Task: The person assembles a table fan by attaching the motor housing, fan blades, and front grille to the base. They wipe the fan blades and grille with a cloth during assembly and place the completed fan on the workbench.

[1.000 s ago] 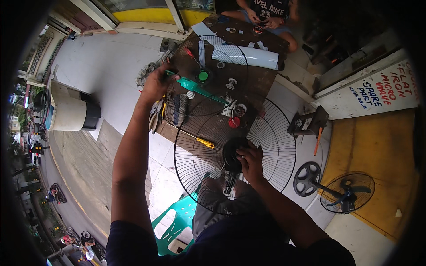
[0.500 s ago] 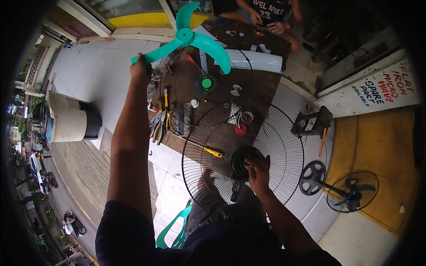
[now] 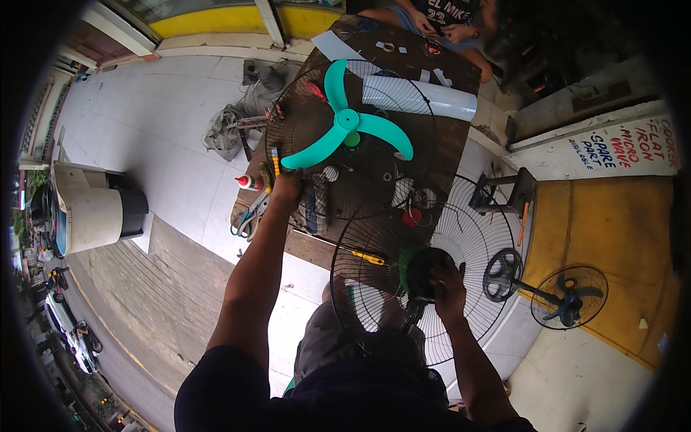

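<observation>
My left hand (image 3: 288,189) is closed on the tip of one blade of a teal three-bladed fan blade (image 3: 347,121). The blade is over the dark table, in front of a loose round wire fan guard (image 3: 425,155) whose green centre badge is partly covered. Close to my lap, my right hand (image 3: 449,289) is wrapped round the black motor housing (image 3: 426,272) of a fan, its fingers partly hidden. A wide black wire guard (image 3: 497,248) spreads around that housing. By the left hand lie a checked cloth (image 3: 314,204) and a yellow-handled tool (image 3: 276,161).
On the table (image 3: 450,147), a yellow screwdriver (image 3: 368,257), scissors (image 3: 245,223), a red-and-white bottle (image 3: 249,182) and a rolled white sheet (image 3: 419,97) lie about. Another person (image 3: 450,18) sits at the far end. A standing fan (image 3: 568,297) is at the right.
My left hand has brought the teal fan blade down and toward the middle of the table, turning it. My right hand keeps hold of the motor housing; the view has shifted.
</observation>
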A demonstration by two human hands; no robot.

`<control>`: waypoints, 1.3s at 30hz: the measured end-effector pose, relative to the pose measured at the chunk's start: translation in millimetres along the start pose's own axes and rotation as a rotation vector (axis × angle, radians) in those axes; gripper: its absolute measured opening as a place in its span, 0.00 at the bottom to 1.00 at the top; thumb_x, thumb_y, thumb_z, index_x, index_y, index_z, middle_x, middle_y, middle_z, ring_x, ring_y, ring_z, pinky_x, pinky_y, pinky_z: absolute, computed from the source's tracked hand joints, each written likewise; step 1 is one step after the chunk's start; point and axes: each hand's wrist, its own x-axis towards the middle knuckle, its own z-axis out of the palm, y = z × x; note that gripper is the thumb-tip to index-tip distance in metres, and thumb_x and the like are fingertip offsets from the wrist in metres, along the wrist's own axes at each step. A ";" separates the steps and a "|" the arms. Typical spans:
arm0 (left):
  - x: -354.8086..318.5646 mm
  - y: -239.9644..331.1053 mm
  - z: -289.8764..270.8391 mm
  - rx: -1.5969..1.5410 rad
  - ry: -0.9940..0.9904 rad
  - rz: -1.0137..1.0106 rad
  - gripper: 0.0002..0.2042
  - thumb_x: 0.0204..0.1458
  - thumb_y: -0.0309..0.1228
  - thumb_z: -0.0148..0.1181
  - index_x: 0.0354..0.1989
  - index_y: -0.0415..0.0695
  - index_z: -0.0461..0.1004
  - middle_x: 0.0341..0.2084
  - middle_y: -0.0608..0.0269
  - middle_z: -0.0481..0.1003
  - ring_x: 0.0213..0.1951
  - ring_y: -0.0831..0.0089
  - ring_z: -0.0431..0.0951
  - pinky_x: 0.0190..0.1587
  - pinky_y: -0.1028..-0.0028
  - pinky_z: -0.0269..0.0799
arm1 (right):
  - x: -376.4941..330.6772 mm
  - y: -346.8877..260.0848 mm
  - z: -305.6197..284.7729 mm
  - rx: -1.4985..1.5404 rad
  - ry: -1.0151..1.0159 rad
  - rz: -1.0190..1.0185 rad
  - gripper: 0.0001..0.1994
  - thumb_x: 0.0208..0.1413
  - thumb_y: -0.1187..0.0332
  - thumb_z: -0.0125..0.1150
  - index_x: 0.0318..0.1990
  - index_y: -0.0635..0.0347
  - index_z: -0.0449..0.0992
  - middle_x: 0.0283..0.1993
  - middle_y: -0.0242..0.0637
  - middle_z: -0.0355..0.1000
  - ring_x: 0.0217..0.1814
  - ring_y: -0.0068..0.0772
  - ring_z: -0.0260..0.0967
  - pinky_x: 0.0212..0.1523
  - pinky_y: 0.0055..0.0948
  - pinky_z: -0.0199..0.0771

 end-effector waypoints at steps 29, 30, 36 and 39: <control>-4.5 -80.5 -27.8 -0.261 -0.128 0.268 0.16 0.60 0.28 0.65 0.55 0.40 0.73 0.47 0.63 0.79 0.45 0.72 0.79 0.50 0.70 0.75 | -4.7 5.6 1.6 0.090 0.062 0.079 0.15 0.56 0.82 0.65 0.49 0.55 0.80 0.55 0.42 0.80 0.74 0.57 0.67 0.80 0.66 0.41; -0.3 -75.2 -31.4 -0.233 -0.080 0.256 0.16 0.60 0.29 0.66 0.55 0.40 0.74 0.47 0.63 0.79 0.45 0.72 0.78 0.51 0.69 0.75 | -4.3 5.4 1.5 0.067 0.059 0.073 0.15 0.57 0.82 0.63 0.50 0.56 0.79 0.54 0.43 0.81 0.74 0.58 0.67 0.80 0.65 0.42; 15.3 -3.4 -32.7 0.647 0.378 0.802 0.21 0.57 0.31 0.67 0.56 0.34 0.73 0.48 0.43 0.79 0.50 0.44 0.79 0.57 0.55 0.73 | -2.7 4.7 -0.5 0.051 0.053 0.043 0.15 0.57 0.83 0.61 0.50 0.57 0.79 0.53 0.44 0.80 0.73 0.58 0.68 0.80 0.65 0.42; 29.4 39.0 -9.8 0.691 0.390 0.958 0.23 0.55 0.31 0.67 0.58 0.35 0.71 0.50 0.39 0.76 0.54 0.37 0.75 0.59 0.50 0.70 | -2.5 4.7 0.8 0.067 0.074 0.075 0.16 0.56 0.82 0.63 0.50 0.55 0.79 0.55 0.42 0.80 0.74 0.56 0.67 0.80 0.66 0.41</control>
